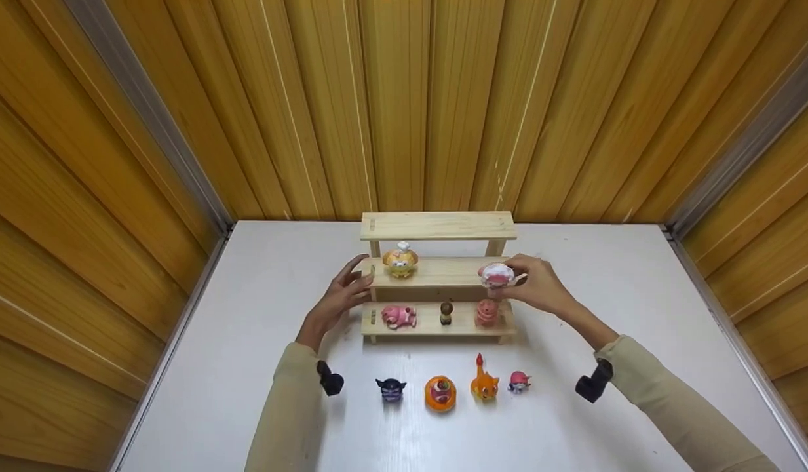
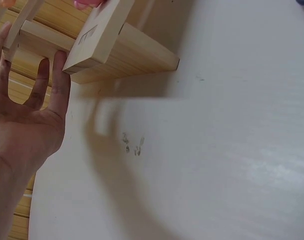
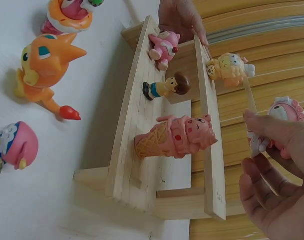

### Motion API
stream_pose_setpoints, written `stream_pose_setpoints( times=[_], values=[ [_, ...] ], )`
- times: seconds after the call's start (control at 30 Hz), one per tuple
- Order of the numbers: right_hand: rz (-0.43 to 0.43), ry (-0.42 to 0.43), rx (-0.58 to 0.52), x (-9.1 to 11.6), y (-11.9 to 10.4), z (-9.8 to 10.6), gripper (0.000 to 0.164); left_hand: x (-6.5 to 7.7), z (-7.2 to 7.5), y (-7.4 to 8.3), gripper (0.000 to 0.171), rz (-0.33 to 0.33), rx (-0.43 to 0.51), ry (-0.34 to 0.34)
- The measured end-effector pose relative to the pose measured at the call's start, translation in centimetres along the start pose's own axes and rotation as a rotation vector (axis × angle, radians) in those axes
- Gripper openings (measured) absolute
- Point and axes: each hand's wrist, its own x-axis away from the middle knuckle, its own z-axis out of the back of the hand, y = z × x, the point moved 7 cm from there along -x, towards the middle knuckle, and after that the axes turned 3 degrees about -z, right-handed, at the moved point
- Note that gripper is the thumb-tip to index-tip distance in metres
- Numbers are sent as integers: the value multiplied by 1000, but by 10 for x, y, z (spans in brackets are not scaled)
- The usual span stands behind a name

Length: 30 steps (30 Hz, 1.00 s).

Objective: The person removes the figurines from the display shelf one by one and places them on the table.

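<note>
My right hand (image 1: 538, 285) pinches a pink-and-white figurine (image 1: 496, 275) with a frilly white top, at the right end of the middle shelf. In the right wrist view, thumb and fingers hold this figurine (image 3: 287, 110) by its lower part. My left hand (image 1: 341, 295) touches the left side of the stepped wooden rack (image 1: 443, 226); in the left wrist view its fingers (image 2: 58, 92) are extended against the boards. A yellow-orange figurine with a chef's hat (image 1: 401, 261) stands on the middle shelf's left. Below sit a pink lying figurine (image 1: 399, 316), a brown-haired figurine (image 1: 446, 313) and a pink ice-cream-cone figurine (image 1: 487, 313).
In front of the rack, a dark purple winged figurine (image 1: 391, 390), an orange ring-shaped figurine (image 1: 440, 394), an orange figurine with a red-tipped tail (image 1: 484, 385) and a small pink-and-blue figurine (image 1: 519, 381) stand on the white table (image 1: 246, 393). Wood-panelled walls (image 1: 404, 105) enclose the table.
</note>
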Motion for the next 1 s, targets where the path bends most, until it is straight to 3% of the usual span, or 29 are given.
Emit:
stream_pose_setpoints(
  times=[0.57, 1.0],
  values=[
    [-94, -12, 66, 64, 39, 26, 41, 5, 3, 0, 69, 1, -23, -5],
    [-129, -19, 71, 93, 54, 35, 44, 4, 4, 1, 70, -8, -9, -21]
  ],
)
